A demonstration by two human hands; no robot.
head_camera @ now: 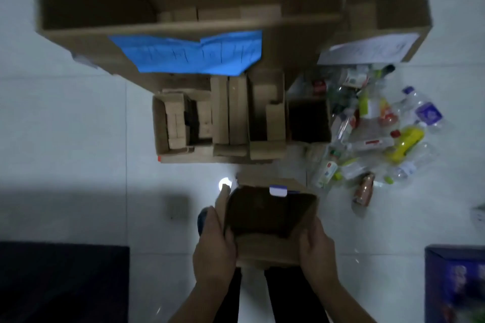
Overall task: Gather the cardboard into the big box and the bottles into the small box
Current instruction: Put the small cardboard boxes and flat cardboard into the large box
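I hold an open brown carton low in the middle of the view, with both hands. My left hand grips its left wall and my right hand grips its right wall. Beyond it on the floor lies a cluster of cardboard boxes and flattened pieces. At the top stands the big box with a blue label, holding some cardboard inside. The smaller box with a white label stands at the top right. Several plastic bottles lie heaped on the floor at the right.
The floor is pale tile. A dark mat or piece of furniture fills the bottom left corner. A dark blue printed box sits at the bottom right. My legs show below the carton.
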